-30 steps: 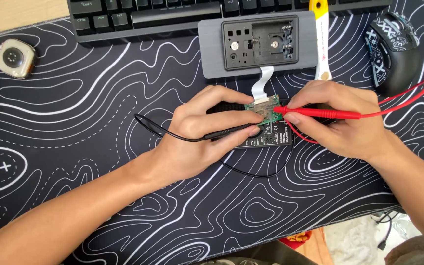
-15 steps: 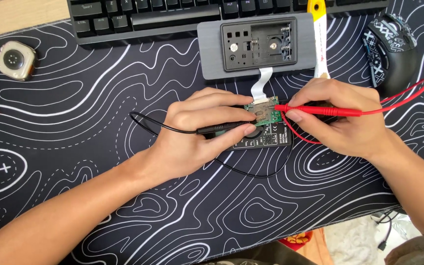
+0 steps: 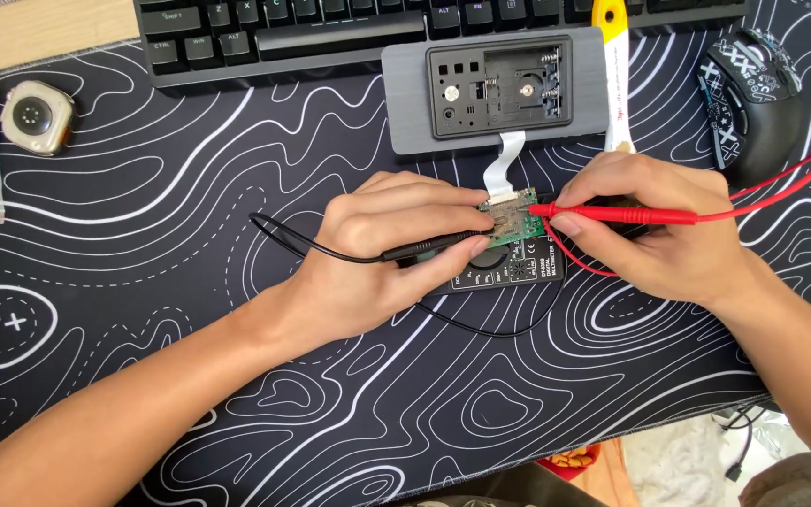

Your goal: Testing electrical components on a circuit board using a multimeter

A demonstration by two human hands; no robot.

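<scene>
Probes numbered two: a black probe [image 3: 429, 249] pinched in the left hand [image 3: 382, 263], a red probe [image 3: 626, 215] pinched in the right hand [image 3: 659, 230]. One small green board [image 3: 509, 214] lay between the two sets of fingertips, both probe tips meeting on it. It looked crowded with tiny parts, a white ribbon [image 3: 504, 160] running up to one grey case [image 3: 495, 89]. One black meter [image 3: 513, 268] sat just under the fingers.

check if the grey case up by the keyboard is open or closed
Open: the grey case has no cover, and its black inner compartment with contacts is exposed.
</scene>
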